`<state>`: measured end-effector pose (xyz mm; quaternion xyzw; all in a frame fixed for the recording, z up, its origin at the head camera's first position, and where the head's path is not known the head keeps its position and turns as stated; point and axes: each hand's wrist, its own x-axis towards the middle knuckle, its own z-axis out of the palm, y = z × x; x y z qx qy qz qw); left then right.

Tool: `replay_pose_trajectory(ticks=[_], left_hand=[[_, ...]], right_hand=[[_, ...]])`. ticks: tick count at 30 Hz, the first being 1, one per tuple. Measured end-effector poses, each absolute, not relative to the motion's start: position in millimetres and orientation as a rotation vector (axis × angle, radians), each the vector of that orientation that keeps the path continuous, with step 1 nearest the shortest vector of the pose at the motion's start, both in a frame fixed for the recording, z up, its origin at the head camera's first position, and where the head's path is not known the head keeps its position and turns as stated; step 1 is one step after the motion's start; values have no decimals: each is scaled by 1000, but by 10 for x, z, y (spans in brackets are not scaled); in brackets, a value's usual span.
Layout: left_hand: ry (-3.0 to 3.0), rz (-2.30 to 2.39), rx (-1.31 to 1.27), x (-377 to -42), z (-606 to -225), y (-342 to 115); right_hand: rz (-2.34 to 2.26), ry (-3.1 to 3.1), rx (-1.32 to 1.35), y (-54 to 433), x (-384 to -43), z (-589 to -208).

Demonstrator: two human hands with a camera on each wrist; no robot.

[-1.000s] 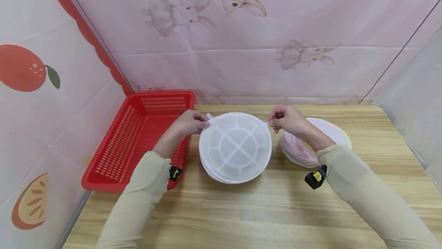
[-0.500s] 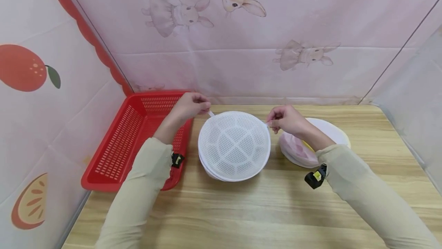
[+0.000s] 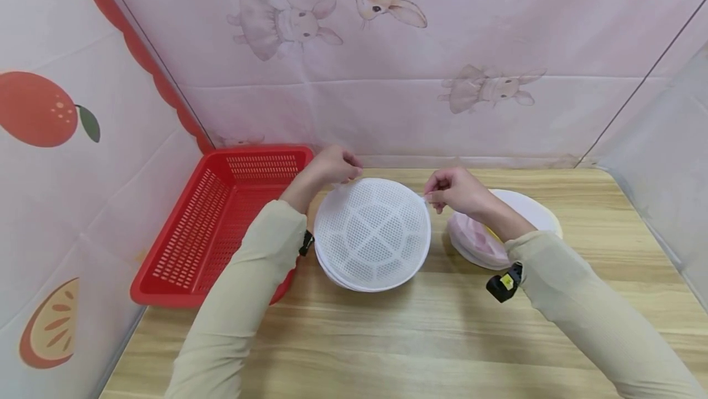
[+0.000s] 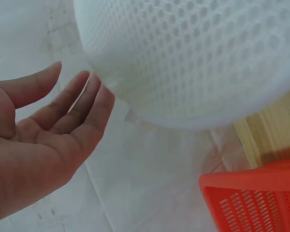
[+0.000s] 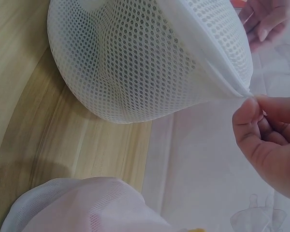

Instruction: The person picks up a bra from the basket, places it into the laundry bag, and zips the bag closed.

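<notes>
A round white mesh laundry bag [image 3: 376,233] stands in the middle of the wooden table, its ribbed mesh top tilted towards me. My right hand [image 3: 458,191] pinches the bag's edge at its upper right; in the right wrist view, thumb and forefinger draw the rim into a point. Just beyond the bag's far edge is my left hand [image 3: 338,166]. In the left wrist view that hand's fingers [image 4: 94,108] are relaxed, the thumb apart from them, with fingertips beside the mesh. Whether they touch it, I cannot tell.
To the left sits a red slotted plastic basket [image 3: 145,291]. Partly behind my right forearm lies another round bag, pink and white with yellow trim [image 3: 531,211]. Printed cloth walls [image 3: 310,116] enclose the table [image 3: 387,350] at the back and sides.
My left hand has let go of a white tab at the bag's upper left and moved right along the far edge. My right hand keeps its pinch; the bag has shifted slightly left.
</notes>
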<state>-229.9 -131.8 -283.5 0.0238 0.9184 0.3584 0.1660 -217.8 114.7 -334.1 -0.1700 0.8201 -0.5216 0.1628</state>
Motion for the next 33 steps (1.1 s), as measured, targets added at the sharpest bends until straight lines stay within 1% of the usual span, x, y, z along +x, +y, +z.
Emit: replay_pose_trajectory(ticks=[6,21,33], left_hand=[[2621,868,93,-2318,-2853,-1289],[2501,823,71,-2276,-2819,-1224],[2528,804,69,-2235,-2882,-1217]], right_hand=[[-1485,2345,-462,1142,-2180,-3334],[-1496,2360,-446,1131,-2187,-3331],[-1541,2360,-426,1116,-2194,-3350]])
